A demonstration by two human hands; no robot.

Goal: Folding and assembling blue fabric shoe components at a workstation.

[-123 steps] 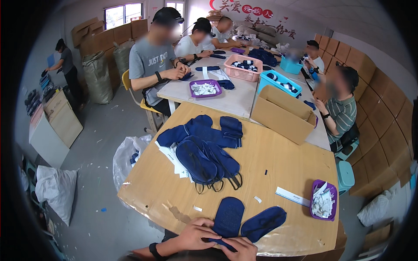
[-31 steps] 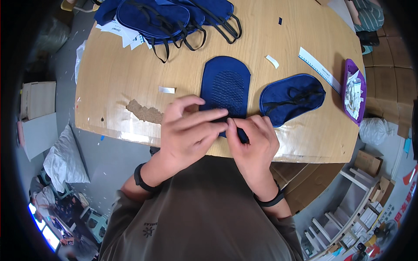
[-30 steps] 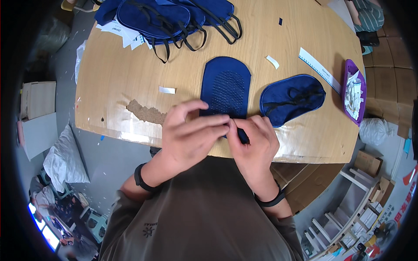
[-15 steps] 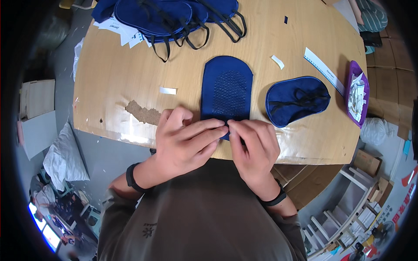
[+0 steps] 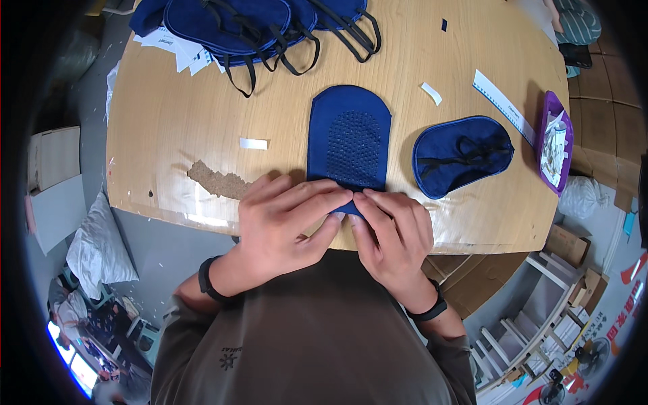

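Presently, both hands are at the near edge of the table (image 5: 155, 118), each drawn into a narrow pinch. The left hand (image 5: 283, 219) and right hand (image 5: 395, 233) meet fingertip to fingertip over the near end of a navy fabric pad (image 5: 354, 145); the thumbs sit at its lower edge, opposite the fingers. The grip appears chosen to control that short end from both sides. What lies beneath the fingertips is hidden. The pad's rounded end points away, its raised-dot patch facing up, presumably so the worked end falls close to the body.

Just right of it, apart, lies a navy strapped piece (image 5: 462, 156), black straps uppermost, within easy reach. One small white slip (image 5: 254, 144) lies left of the pad, another (image 5: 430, 94) beyond it to the right. A long white printed strip (image 5: 503, 106) runs toward a purple basket (image 5: 553, 102), which holds paper slips (image 5: 553, 148) and seems set aside to leave working room.

At the far left, strapped navy pieces (image 5: 233, 27) overlap in a pile, partly covering white printed papers (image 5: 177, 48).
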